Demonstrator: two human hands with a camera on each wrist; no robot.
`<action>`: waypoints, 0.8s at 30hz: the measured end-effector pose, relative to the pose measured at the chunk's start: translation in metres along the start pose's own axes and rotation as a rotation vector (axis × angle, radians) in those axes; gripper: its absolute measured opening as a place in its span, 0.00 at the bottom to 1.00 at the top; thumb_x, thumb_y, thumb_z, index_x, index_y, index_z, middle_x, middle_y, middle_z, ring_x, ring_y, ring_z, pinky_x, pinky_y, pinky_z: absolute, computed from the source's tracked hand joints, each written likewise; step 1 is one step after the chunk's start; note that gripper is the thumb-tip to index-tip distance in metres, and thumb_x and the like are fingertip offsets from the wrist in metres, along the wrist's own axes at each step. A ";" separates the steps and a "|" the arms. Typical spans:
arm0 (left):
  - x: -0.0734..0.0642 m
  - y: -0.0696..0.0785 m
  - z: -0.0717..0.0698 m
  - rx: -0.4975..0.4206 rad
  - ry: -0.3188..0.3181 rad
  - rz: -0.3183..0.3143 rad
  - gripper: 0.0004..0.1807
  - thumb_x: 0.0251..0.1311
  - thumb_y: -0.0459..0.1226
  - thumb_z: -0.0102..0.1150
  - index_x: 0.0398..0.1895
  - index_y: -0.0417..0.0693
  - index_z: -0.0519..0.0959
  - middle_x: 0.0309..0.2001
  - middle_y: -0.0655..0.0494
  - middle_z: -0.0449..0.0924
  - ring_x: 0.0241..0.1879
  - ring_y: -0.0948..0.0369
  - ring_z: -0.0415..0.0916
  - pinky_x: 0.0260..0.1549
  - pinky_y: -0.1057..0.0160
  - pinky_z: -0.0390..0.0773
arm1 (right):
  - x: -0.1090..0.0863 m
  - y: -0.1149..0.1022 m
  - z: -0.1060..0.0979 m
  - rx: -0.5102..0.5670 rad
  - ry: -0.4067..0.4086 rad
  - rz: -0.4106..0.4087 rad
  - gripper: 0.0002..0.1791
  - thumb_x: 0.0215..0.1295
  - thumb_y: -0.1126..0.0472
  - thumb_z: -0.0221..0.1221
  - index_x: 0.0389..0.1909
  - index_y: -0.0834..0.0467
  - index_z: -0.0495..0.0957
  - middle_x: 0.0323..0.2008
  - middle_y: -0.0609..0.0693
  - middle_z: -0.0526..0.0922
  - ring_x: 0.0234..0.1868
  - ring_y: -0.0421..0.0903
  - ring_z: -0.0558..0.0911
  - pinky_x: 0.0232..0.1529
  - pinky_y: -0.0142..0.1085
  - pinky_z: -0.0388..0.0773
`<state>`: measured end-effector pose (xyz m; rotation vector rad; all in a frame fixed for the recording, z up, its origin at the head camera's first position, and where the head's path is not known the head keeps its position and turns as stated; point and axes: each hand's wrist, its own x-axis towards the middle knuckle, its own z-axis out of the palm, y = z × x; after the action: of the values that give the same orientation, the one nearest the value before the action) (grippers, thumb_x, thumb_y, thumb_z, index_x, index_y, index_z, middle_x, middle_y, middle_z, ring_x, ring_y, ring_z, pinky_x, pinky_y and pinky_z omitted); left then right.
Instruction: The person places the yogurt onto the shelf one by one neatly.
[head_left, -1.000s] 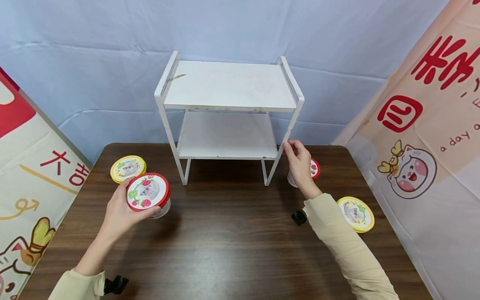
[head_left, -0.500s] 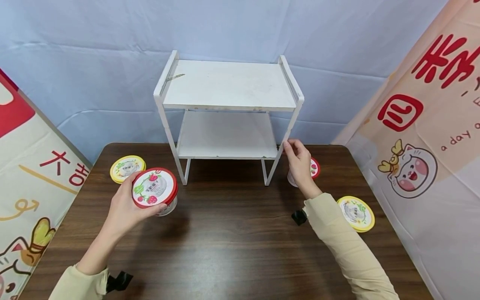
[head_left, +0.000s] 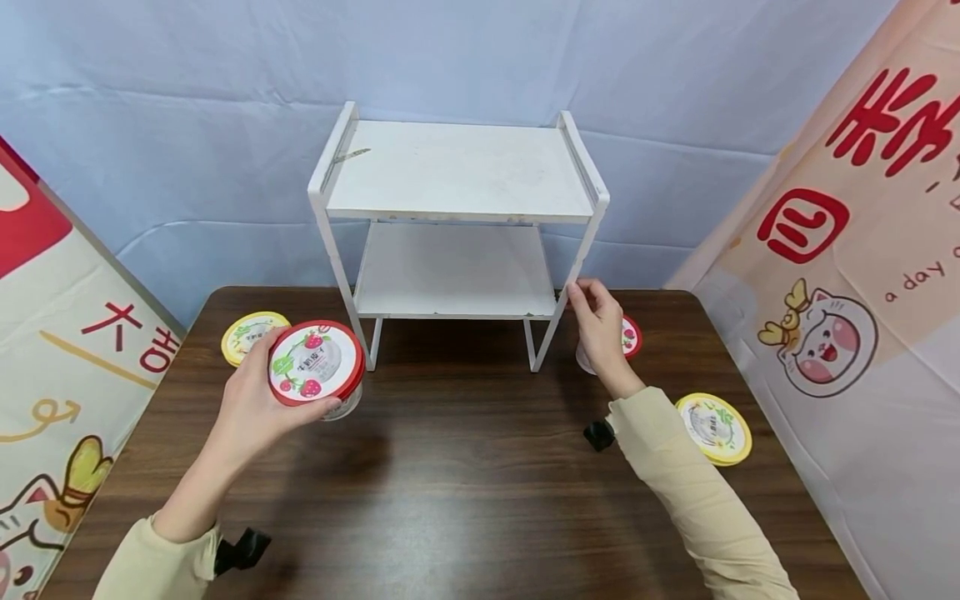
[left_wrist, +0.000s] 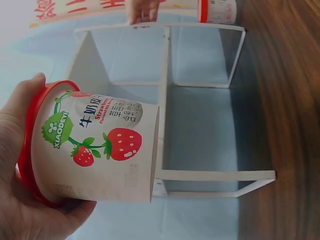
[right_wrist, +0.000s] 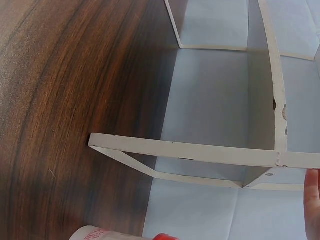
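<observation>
My left hand (head_left: 255, 408) grips a paper cup with a red lid (head_left: 315, 362) and strawberry print, held above the table in front of the shelf's left leg. The left wrist view shows the same cup (left_wrist: 95, 145) lying sideways in the picture, with fingers and thumb around its lid end. At the right front leg of the white two-tier shelf (head_left: 459, 171), my right hand (head_left: 602, 333) holds the upright at about the lower board's height. Only a finger (right_wrist: 312, 200) of it shows in the right wrist view, against the shelf frame (right_wrist: 185, 150).
Behind my right hand stands another red-lidded cup (head_left: 632, 337), partly hidden. A yellow-lidded cup (head_left: 246, 337) stands at the table's back left, and a second yellow-lidded cup (head_left: 714, 429) beside my right sleeve. Printed cloths flank the dark wooden table (head_left: 450, 500).
My left hand has carried the red-lidded cup to the right and slightly farther back, towards the shelf. The right hand stays at the shelf leg.
</observation>
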<state>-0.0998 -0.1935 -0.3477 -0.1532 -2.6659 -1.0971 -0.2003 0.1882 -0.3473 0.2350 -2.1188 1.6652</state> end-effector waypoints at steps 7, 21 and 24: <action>0.006 0.009 -0.002 -0.003 0.027 0.038 0.52 0.32 0.44 0.76 0.62 0.39 0.57 0.52 0.43 0.67 0.48 0.48 0.65 0.40 0.44 0.72 | 0.000 0.000 0.000 -0.001 0.002 -0.005 0.12 0.65 0.69 0.51 0.38 0.78 0.72 0.32 0.72 0.74 0.28 0.30 0.72 0.35 0.22 0.70; 0.014 0.031 -0.015 -0.024 0.040 0.066 0.56 0.33 0.43 0.76 0.67 0.43 0.54 0.56 0.43 0.65 0.52 0.48 0.63 0.43 0.43 0.70 | 0.001 0.001 0.001 -0.010 0.019 -0.013 0.12 0.64 0.69 0.51 0.37 0.78 0.72 0.32 0.70 0.75 0.28 0.29 0.72 0.35 0.25 0.72; 0.015 0.034 -0.018 -0.038 0.053 0.069 0.56 0.32 0.42 0.76 0.67 0.44 0.53 0.56 0.43 0.65 0.52 0.49 0.62 0.43 0.44 0.71 | 0.001 0.002 0.002 -0.007 0.020 -0.014 0.12 0.64 0.69 0.51 0.37 0.78 0.72 0.32 0.69 0.75 0.28 0.29 0.72 0.34 0.24 0.72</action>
<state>-0.1045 -0.1823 -0.3078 -0.2183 -2.5749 -1.1151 -0.2026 0.1873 -0.3492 0.2294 -2.1035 1.6455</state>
